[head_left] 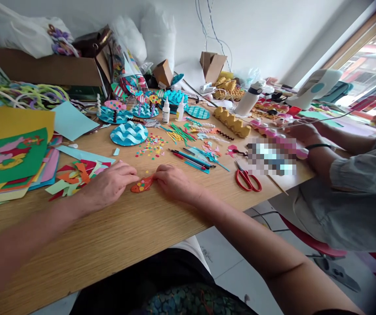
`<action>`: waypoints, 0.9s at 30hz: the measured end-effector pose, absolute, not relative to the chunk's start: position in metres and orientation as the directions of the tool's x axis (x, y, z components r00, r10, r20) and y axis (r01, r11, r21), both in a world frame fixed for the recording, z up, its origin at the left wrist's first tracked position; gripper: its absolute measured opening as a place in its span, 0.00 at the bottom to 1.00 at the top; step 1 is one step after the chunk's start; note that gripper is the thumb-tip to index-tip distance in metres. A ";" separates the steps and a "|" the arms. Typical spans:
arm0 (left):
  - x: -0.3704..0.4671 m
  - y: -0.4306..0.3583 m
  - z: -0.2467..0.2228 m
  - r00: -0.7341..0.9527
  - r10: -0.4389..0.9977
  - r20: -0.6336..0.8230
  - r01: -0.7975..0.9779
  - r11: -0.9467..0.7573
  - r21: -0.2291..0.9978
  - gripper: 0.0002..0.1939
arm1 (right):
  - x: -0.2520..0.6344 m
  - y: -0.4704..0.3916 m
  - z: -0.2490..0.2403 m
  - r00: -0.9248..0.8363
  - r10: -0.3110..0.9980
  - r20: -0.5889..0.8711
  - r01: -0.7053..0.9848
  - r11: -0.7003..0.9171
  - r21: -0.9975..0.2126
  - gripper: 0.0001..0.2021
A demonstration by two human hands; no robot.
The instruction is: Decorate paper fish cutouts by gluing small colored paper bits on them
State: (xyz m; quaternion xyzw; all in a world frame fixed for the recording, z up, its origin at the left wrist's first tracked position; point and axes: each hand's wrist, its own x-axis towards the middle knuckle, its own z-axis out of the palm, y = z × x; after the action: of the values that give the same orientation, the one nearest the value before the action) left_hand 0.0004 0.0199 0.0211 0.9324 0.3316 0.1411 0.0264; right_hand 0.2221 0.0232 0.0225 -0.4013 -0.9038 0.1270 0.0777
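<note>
Orange fish-shaped cut-out with coloured dots (141,185) lying on a light wood-grain table (109,236), between a person's two bare hands, its head to the left and its tail to the right. The left hand (117,181) brings its fingertips together at the fish's upper edge, by the head; the right hand (175,181) has its fingers bunched at the tail end. I cannot tell whether either grip pinches the fish or merely rests on it. Left of the left hand is a loose heap of orange, red and pale green paper scraps (76,175); well to the right lie red-handled metal scissors (247,178). Beyond the hands are slim dark pens (191,159), then scattered small multicoloured paper dots (151,146), and a round blue disc with pale wavy strips (129,133). Farther back stand two white plastic squeeze bottles (166,111), and behind, at left, a long brown cardboard box (50,72).
</note>
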 end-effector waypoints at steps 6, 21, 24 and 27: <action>0.006 0.033 0.019 0.771 0.600 0.213 0.572 -0.800 0.183 0.21 | 0.226 0.024 0.015 -0.690 0.719 0.086 0.667 0.677 -0.311 0.14; 0.006 0.029 0.017 0.782 0.554 0.286 0.545 -0.830 0.118 0.19 | 0.226 0.025 0.013 -0.689 0.717 0.103 0.660 0.681 -0.318 0.15; 0.006 0.029 0.015 0.791 0.539 0.290 0.537 -0.838 0.093 0.19 | 0.227 0.025 0.013 -0.692 0.713 0.110 0.654 0.684 -0.323 0.14; 0.007 0.028 0.014 0.794 0.533 0.293 0.534 -0.841 0.084 0.18 | 0.227 0.025 0.012 -0.687 0.717 0.118 0.653 0.680 -0.333 0.13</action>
State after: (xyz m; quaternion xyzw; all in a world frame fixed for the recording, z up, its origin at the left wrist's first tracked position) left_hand 0.0069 0.0284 0.0137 0.9470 0.2816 0.1544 -0.0013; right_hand 0.2267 0.0250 0.0121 -0.3769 -0.9087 0.1332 0.1202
